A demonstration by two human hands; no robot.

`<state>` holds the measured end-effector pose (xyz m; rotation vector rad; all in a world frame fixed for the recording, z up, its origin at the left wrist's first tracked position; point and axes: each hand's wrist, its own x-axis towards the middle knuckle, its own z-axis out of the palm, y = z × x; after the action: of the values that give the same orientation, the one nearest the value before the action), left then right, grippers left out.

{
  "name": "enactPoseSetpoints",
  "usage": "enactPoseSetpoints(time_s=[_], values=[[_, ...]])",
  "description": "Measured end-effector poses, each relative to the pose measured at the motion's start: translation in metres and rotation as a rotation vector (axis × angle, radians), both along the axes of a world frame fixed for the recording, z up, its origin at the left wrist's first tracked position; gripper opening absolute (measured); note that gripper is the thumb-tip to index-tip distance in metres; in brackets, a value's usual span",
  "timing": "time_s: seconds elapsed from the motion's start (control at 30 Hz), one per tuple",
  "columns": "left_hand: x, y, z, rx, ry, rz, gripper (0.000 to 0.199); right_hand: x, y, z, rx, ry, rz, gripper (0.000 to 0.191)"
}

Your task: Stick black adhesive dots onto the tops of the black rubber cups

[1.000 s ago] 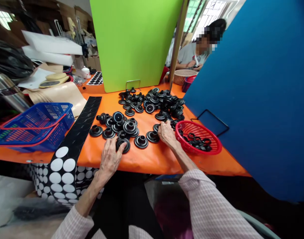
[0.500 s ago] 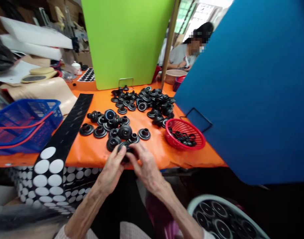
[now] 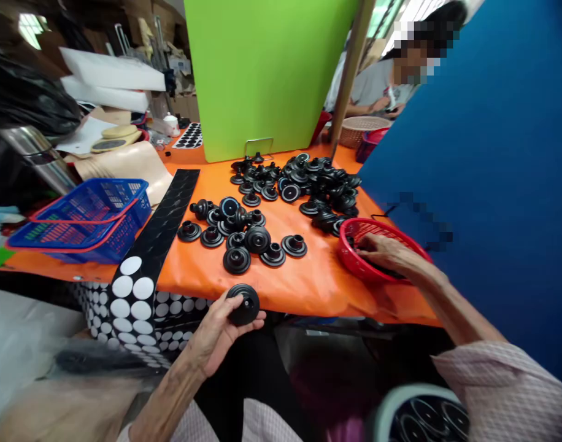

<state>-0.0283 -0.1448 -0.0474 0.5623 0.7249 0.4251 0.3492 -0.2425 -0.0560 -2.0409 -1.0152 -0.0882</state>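
My left hand (image 3: 219, 334) holds a black stepped disc (image 3: 243, 304) by its rim, thumb on its upper face, just off the table's front edge. A small hub shows at the disc's centre. My right hand (image 3: 389, 253) is down in a red plastic basket (image 3: 350, 261) of small black ring-like parts, fingers curled together. The basket wall and the hand partly hide the fingertips, so what they grip is unclear. Nearest my left hand on the table is a loose group of similar black discs (image 3: 237, 260), some hub up, others tipped over.
Behind lies a larger heap of black discs (image 3: 327, 184). A black strip with white circles (image 3: 164, 221) hangs over the orange table's (image 3: 304, 288) front edge. A blue basket (image 3: 92, 245) stands left, a blue panel (image 3: 492, 184) right. Across the table sits a co-worker (image 3: 377, 86).
My right hand has left the disc both hands were on and moved right into the red basket. The left hand keeps the disc, now turned face up. The view has shifted.
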Motion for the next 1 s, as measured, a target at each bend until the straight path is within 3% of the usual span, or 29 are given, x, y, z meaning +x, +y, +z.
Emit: enactPoseSetpoints(time_s=[0.17, 0.27, 0.4, 0.47, 0.57, 0.63, 0.73, 0.87, 1.0], values=[[-0.007, -0.001, -0.008, 0.034, -0.030, -0.029, 0.023, 0.022, -0.002, -0.012, -0.352, -0.020, 0.075, 0.030], [-0.011, -0.001, -0.010, 0.005, -0.043, -0.009, 0.023, 0.017, -0.003, 0.003, -0.349, -0.069, 0.036, 0.030], [-0.014, -0.001, -0.012, -0.016, -0.050, 0.000, 0.018, -0.042, -0.007, 0.036, -0.134, -0.150, -0.041, 0.025], [-0.016, -0.002, -0.012, -0.015, -0.041, 0.002, 0.017, -0.087, -0.007, 0.041, -0.106, -0.007, 0.091, 0.025], [-0.018, -0.004, -0.013, -0.016, -0.014, -0.001, 0.018, -0.143, -0.003, 0.024, -0.197, 0.314, 0.296, 0.029], [-0.020, -0.007, -0.014, -0.008, -0.003, -0.021, 0.020, -0.161, -0.001, 0.005, -0.249, 0.259, 0.281, 0.028], [-0.023, -0.009, -0.016, 0.012, -0.001, -0.043, 0.023, -0.163, -0.006, -0.015, -0.231, 0.123, 0.256, 0.030], [-0.024, -0.011, -0.015, 0.022, -0.003, -0.036, 0.023, -0.163, -0.009, -0.017, -0.208, 0.088, 0.303, 0.030], [-0.021, -0.014, -0.012, 0.058, -0.013, -0.026, 0.024, -0.200, -0.010, -0.008, -0.136, 0.097, 0.270, 0.019]])
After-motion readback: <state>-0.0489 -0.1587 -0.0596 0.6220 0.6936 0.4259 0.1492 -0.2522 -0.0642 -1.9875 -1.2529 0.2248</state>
